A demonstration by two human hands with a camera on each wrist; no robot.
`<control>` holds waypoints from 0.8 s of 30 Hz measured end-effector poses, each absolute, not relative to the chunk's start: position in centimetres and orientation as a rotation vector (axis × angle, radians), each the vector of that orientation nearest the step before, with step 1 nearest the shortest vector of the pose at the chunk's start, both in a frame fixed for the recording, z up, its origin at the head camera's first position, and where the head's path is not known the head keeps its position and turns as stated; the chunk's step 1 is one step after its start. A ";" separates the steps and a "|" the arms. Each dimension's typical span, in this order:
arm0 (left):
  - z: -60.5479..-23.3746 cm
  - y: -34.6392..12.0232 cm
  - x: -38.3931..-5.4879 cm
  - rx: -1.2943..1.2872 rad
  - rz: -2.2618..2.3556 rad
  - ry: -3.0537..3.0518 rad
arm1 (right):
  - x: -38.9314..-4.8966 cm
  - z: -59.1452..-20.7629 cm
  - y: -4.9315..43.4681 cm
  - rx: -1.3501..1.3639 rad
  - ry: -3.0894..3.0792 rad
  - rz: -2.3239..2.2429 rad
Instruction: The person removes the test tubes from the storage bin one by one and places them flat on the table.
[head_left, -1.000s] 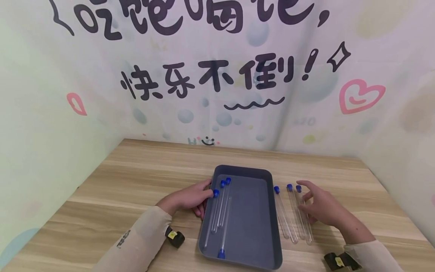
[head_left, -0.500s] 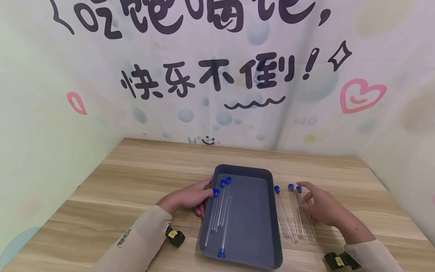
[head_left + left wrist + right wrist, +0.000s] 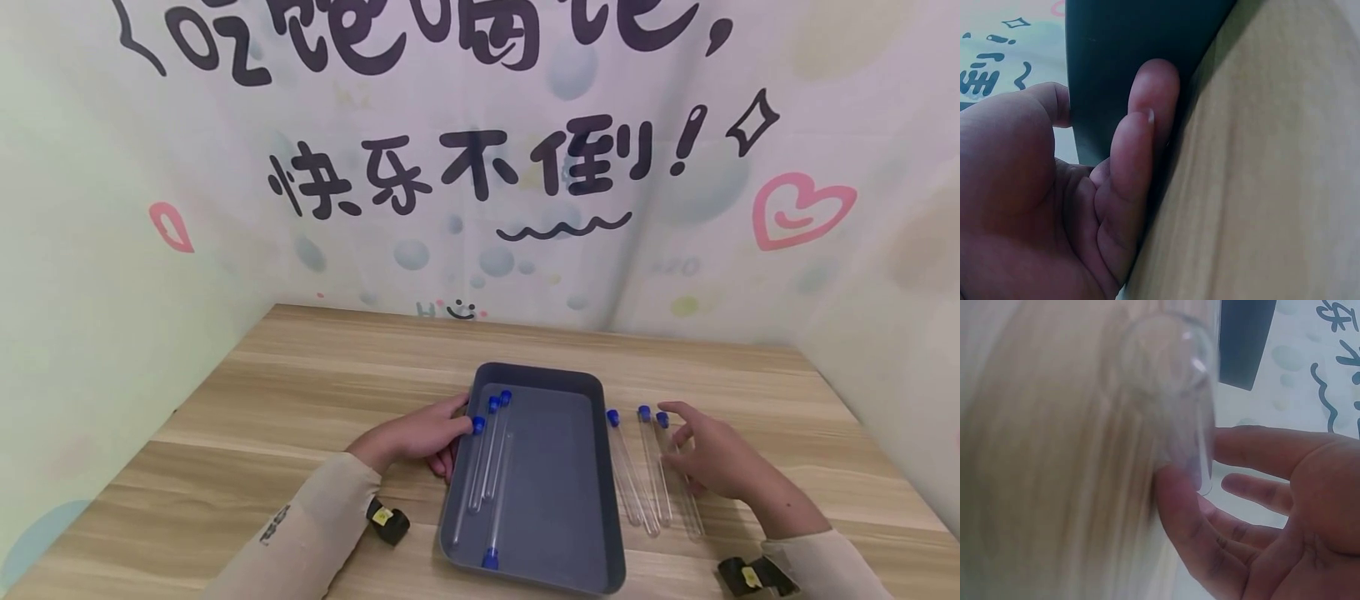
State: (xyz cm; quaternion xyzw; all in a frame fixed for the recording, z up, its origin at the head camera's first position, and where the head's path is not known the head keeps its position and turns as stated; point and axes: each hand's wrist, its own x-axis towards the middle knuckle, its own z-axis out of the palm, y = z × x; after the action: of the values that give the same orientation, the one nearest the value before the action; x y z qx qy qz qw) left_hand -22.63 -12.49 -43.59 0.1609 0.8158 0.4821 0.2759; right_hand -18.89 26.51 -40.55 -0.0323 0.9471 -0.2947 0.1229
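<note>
The left hand (image 3: 420, 433) grips the tray (image 3: 551, 492), while the right hand (image 3: 718, 460), fingers bent, apparently pinches a clear tube (image 3: 1179, 403).

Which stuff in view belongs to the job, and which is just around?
Likely the job:
Dark grey rectangular tray, gripped by the left hand
Clear blue-capped tubes inside it
Clear blue-capped tubes on its right
Clear tube pinched by the right hand

Just around:
Wood-grain table
White wall cloth with black lettering
Black wrist units with yellow labels
</note>
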 end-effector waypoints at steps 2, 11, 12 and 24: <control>-43.6 -12.5 -22.6 0.437 1.296 2.189 | -18.9 -40.6 26.5 -0.082 2.763 -0.854; -43.6 -12.5 -22.6 0.445 1.303 2.178 | -18.7 -40.4 26.5 -0.094 2.764 -0.859; -43.6 -12.5 -22.6 0.443 1.303 2.178 | -18.7 -40.3 26.5 -0.095 2.765 -0.860; -43.9 -12.5 -22.8 0.425 1.306 2.176 | -18.7 -40.2 26.5 -0.118 2.795 -0.861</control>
State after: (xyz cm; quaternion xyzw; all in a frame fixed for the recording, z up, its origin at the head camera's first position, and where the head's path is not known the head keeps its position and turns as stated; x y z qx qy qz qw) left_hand -22.78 -12.51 -43.90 0.1586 0.8117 0.4872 0.2805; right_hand -18.71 26.45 -40.16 -0.0402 0.9494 -0.2923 0.1072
